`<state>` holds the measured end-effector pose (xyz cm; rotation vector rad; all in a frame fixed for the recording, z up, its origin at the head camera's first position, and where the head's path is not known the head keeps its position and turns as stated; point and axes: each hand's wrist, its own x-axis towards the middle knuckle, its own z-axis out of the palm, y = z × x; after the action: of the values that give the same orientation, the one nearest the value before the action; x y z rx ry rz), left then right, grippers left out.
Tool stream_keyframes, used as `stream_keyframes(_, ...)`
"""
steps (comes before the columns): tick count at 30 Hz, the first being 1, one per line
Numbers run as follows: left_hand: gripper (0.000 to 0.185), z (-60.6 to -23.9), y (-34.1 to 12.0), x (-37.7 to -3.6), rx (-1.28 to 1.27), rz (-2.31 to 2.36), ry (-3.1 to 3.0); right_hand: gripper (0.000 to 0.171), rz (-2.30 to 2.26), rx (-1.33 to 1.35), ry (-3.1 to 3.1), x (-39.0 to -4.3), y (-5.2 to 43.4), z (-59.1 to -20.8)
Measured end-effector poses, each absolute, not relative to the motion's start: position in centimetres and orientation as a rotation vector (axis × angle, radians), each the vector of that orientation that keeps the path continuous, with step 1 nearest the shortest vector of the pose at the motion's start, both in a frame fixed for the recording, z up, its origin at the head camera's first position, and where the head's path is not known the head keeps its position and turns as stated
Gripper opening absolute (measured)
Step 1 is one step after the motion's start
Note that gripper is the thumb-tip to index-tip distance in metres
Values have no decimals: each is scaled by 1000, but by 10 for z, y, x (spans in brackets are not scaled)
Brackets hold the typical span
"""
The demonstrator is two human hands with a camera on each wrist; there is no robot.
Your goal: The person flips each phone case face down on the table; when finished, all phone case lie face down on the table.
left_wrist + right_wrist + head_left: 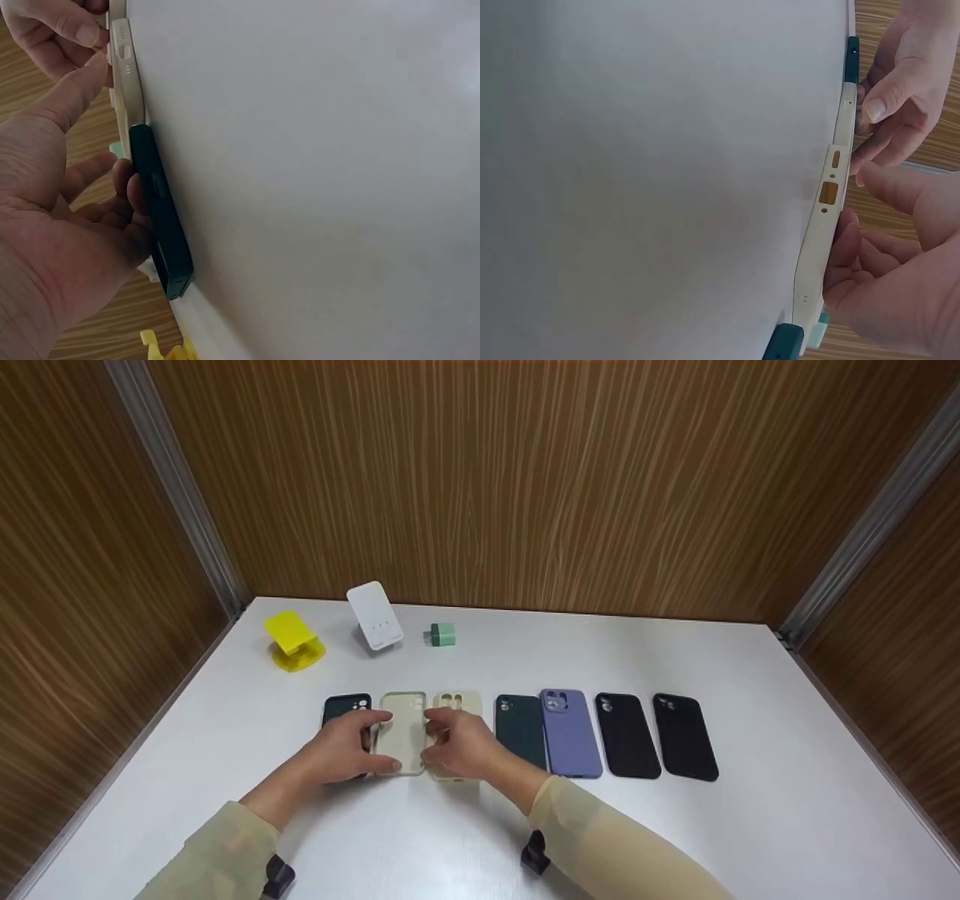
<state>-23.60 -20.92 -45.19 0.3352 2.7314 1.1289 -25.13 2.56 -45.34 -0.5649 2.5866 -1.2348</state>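
A white table (pixel 750 750) stood in a corner booth, brown wood-grain wall panels (pixel 487 487) behind and beside it, joined by grey metal strips (pixel 180 495).

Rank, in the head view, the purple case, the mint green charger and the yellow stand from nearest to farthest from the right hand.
1. purple case, just right of the right hand.
2. mint green charger, behind it.
3. yellow stand, far back left.

The pale translucent greenish case (pixel 403 733) lies flat on the white table (pixel 750 810), second from the left in the row of phone cases, camera cutout at its far end, held at both long edges. Just beside it on the right lies the cream case (pixel 459 703), flat, its camera openings at the far end.
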Motion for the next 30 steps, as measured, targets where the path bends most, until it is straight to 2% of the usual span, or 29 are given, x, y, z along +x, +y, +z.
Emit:
stream_keyframes(6,80,-452,-208,-236,348,1170,2729,65,-1206,-584,2581,-250,27,-451)
stream_keyframes(20,75,-448,-210,-237,139,1453,2580,56,-1078,-692,2615,-249,27,-453)
stream_keyframes(30,74,-443,-201,-232,82,1729,2413,36,-956,-782,2663,-251,25,-451)
